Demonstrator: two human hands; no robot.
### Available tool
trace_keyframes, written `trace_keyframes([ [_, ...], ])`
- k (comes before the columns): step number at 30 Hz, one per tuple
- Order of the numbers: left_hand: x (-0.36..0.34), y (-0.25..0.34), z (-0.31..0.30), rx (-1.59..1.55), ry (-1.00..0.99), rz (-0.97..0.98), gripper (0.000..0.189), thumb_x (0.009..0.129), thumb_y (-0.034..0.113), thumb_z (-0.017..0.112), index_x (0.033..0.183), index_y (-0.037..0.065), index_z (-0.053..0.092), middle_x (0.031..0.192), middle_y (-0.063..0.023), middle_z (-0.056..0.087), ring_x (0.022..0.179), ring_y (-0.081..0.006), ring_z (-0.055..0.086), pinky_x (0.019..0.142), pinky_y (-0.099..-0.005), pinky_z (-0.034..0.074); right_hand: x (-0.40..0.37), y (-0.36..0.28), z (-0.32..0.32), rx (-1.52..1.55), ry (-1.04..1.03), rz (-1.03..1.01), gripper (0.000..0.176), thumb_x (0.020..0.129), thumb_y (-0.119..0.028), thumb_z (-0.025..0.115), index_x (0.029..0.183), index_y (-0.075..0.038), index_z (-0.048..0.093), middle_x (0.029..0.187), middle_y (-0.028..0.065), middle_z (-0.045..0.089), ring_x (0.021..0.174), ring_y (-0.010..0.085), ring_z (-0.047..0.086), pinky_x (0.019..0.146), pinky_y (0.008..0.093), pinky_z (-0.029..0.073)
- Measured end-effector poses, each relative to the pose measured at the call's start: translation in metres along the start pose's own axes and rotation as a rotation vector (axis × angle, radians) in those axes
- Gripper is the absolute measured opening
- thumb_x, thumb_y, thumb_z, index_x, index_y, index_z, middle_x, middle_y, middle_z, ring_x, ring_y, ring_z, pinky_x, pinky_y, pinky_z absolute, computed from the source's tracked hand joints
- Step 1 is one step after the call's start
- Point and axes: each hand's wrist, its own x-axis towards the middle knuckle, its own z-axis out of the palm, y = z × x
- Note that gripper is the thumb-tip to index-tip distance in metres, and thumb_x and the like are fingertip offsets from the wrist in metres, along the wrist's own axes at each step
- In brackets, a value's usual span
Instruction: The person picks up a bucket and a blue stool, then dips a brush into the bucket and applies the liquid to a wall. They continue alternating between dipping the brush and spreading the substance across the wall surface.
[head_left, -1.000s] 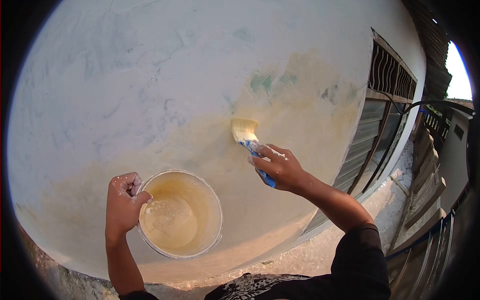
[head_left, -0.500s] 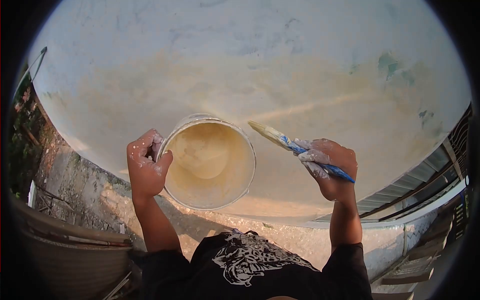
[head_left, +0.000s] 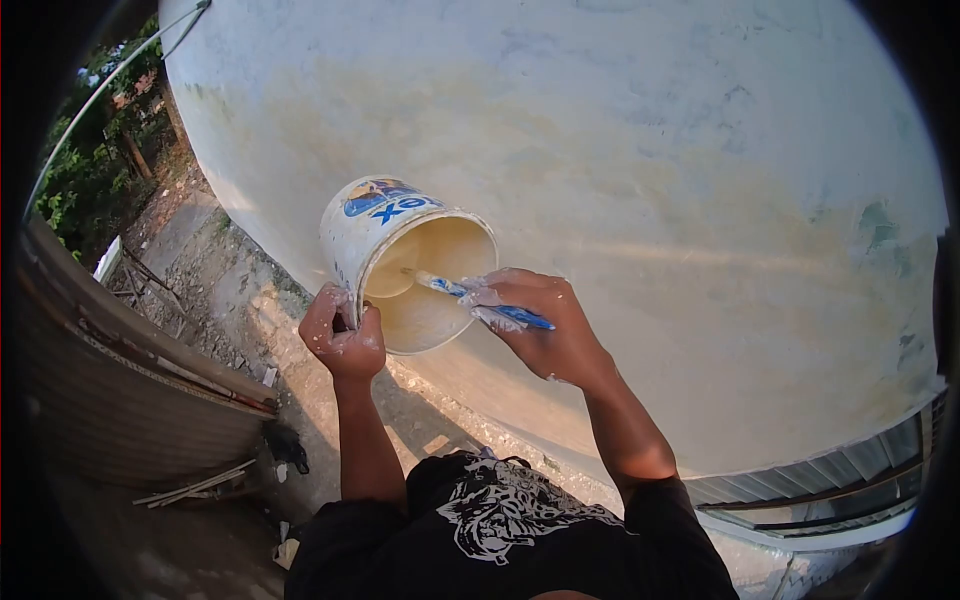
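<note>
My left hand (head_left: 343, 335) grips the rim of a white paint bucket (head_left: 342, 225) at its lower left. The bucket is tilted with its mouth toward me. Blue lettering shows on its outside, and pale yellow paint coats the inside. In my right hand (head_left: 535, 315) is a paintbrush (head_left: 510, 312) with a blue-and-white handle. Its bristle end reaches inside the bucket's mouth, close to the pool of pale liquid. White paint spatters both hands. Behind the bucket stands a pale, patchy wall (head_left: 640, 180).
Rough concrete ground (head_left: 290, 335) with rubble runs along the wall's foot. At left are a curved grey-brown structure (head_left: 130, 380), thin wooden sticks (head_left: 200, 485) and green plants (head_left: 75, 200). Grey slatted panels (head_left: 850, 465) lie at lower right.
My right hand has brought the paintbrush left from beside the wall into the bucket. The bucket has tipped further, so its lettered side shows. The view has swung left.
</note>
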Motion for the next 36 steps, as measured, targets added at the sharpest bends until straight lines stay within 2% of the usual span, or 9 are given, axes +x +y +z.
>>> trace_keyframes([
  [14,-0.009,0.025,-0.012,0.16,0.019,0.257,0.028,0.064,-0.007,0.068,0.087,0.0,0.054,0.066,-0.0083,0.05,0.046,-0.0164,0.043,0.046,-0.0277,0.036,0.022,0.029,0.046,-0.239,-0.351,-0.076,0.035,0.081,0.001,0.074,0.115,-0.005,0.073,0.12,0.0179,0.07,0.108,0.0393,0.067,0.092,0.045,0.056],
  [15,-0.011,0.029,-0.014,0.165,-0.003,0.209,0.028,0.063,-0.007,0.068,0.088,-0.001,0.055,0.066,-0.0083,0.051,0.046,-0.016,0.043,0.046,-0.0272,0.037,0.022,0.028,0.043,-0.181,-0.312,-0.098,0.034,0.081,0.003,0.073,0.114,-0.004,0.073,0.119,0.0177,0.07,0.105,0.0384,0.068,0.09,0.0434,0.057],
  [16,-0.007,0.044,-0.007,0.13,0.059,0.144,0.015,0.067,-0.006,0.061,0.073,0.0,0.05,0.062,-0.0023,0.042,0.054,-0.0076,0.034,0.049,-0.0269,0.026,0.022,0.027,0.039,-0.121,-0.273,-0.118,0.033,0.081,0.005,0.072,0.113,-0.003,0.072,0.117,0.0174,0.069,0.102,0.0376,0.069,0.088,0.0418,0.058],
  [20,-0.009,0.044,-0.008,0.136,0.101,-0.009,0.024,0.064,-0.005,0.068,0.083,-0.001,0.053,0.064,-0.0034,0.048,0.051,-0.0084,0.04,0.047,-0.0249,0.034,0.024,0.025,0.017,0.158,-0.185,-0.005,0.026,0.086,0.004,0.07,0.111,-0.001,0.072,0.106,0.0143,0.074,0.096,0.0299,0.073,0.085,0.0356,0.057],
  [22,-0.003,0.054,-0.014,0.137,0.089,-0.173,0.019,0.065,-0.004,0.066,0.076,-0.001,0.051,0.064,-0.0013,0.045,0.055,-0.0067,0.038,0.049,-0.0245,0.032,0.02,0.032,0.019,0.552,0.029,0.355,0.019,0.091,0.003,0.068,0.11,0.0,0.072,0.102,0.0102,0.075,0.092,0.0206,0.073,0.083,0.031,0.056],
  [26,-0.005,0.067,-0.015,0.15,0.081,-0.215,0.018,0.065,-0.002,0.065,0.072,0.0,0.049,0.063,-0.001,0.044,0.055,-0.0074,0.038,0.049,-0.0252,0.031,0.013,0.038,0.016,0.859,0.159,0.441,0.016,0.093,0.001,0.068,0.108,0.001,0.073,0.103,0.0072,0.075,0.092,0.0151,0.072,0.083,0.0311,0.056],
  [29,-0.013,0.078,-0.016,0.229,0.007,-0.192,0.019,0.065,-0.001,0.067,0.072,0.0,0.049,0.063,-0.0021,0.044,0.055,-0.0086,0.039,0.049,-0.0264,0.033,0.005,0.033,0.019,0.501,-0.002,0.313,0.019,0.091,0.002,0.069,0.109,0.001,0.073,0.105,0.0118,0.075,0.096,0.0229,0.074,0.085,0.0328,0.056],
  [32,-0.019,0.082,-0.016,0.292,-0.001,-0.118,0.021,0.064,0.0,0.069,0.073,0.0,0.05,0.062,-0.0041,0.044,0.053,-0.0106,0.039,0.049,-0.0276,0.034,0.008,0.03,0.032,0.06,-0.122,-0.096,0.036,0.083,0.005,0.07,0.118,-0.003,0.072,0.116,0.0186,0.071,0.105,0.0382,0.069,0.093,0.0402,0.055],
  [36,-0.022,0.089,-0.017,0.308,-0.012,-0.088,0.021,0.064,0.001,0.07,0.073,0.0,0.05,0.062,-0.0056,0.044,0.051,-0.0125,0.039,0.048,-0.0286,0.034,0.016,0.034,0.052,-0.096,-0.139,-0.106,0.036,0.081,0.003,0.07,0.117,-0.003,0.073,0.115,0.0202,0.07,0.103,0.0409,0.068,0.092,0.0439,0.055],
])
